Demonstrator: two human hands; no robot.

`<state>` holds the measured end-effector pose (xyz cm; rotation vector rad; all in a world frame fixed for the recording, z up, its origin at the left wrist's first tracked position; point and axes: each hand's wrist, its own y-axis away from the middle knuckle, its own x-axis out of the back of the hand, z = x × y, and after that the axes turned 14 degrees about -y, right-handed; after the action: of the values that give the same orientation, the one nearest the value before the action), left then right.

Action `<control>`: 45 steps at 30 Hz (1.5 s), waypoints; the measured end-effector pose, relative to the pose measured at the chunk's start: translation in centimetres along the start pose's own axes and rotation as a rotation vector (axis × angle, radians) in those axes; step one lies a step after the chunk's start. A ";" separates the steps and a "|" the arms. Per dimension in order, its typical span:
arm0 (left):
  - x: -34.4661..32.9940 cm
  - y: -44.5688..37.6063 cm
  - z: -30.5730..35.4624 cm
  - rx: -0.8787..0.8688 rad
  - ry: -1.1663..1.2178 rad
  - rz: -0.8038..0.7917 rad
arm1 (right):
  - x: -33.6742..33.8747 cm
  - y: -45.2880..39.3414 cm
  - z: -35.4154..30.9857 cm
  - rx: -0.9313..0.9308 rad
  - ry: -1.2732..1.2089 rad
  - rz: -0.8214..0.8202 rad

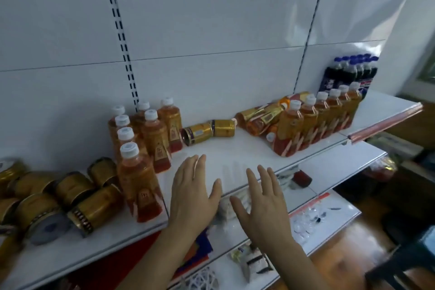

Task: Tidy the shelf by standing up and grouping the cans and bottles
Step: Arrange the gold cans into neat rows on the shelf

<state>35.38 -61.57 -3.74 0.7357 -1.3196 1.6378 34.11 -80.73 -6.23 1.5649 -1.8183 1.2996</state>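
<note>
Both hands hover open above the white shelf, holding nothing: my left hand and my right hand. Left of them stands a group of upright orange tea bottles with white caps. Two gold cans lie on their sides behind the hands. To the right, a row of upright tea bottles runs toward the back, with a few tea bottles lying tipped behind it. A heap of toppled gold cans fills the shelf's left end.
Dark cola bottles with blue caps stand at the far right back. A lower shelf with small packets juts out beneath. The shelf's front edge carries a red price strip. A white back panel rises behind everything.
</note>
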 end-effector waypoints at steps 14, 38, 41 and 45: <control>-8.0 -15.6 0.0 0.054 -0.257 0.004 | -4.1 -17.9 5.1 0.131 -0.054 -0.124; -8.6 -14.5 0.9 0.337 -0.352 -0.008 | -5.5 -23.3 9.1 0.059 -0.446 -0.328; -7.2 -12.1 2.0 0.370 -0.171 0.047 | -4.2 -22.1 9.9 0.060 -0.540 -0.320; -6.5 -10.0 3.7 0.508 0.094 0.112 | -3.3 -21.1 9.3 0.109 -0.635 -0.302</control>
<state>46.93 -66.44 -3.98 0.8767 -0.8947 2.1046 56.87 -85.43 -5.35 2.4021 -1.7502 0.8233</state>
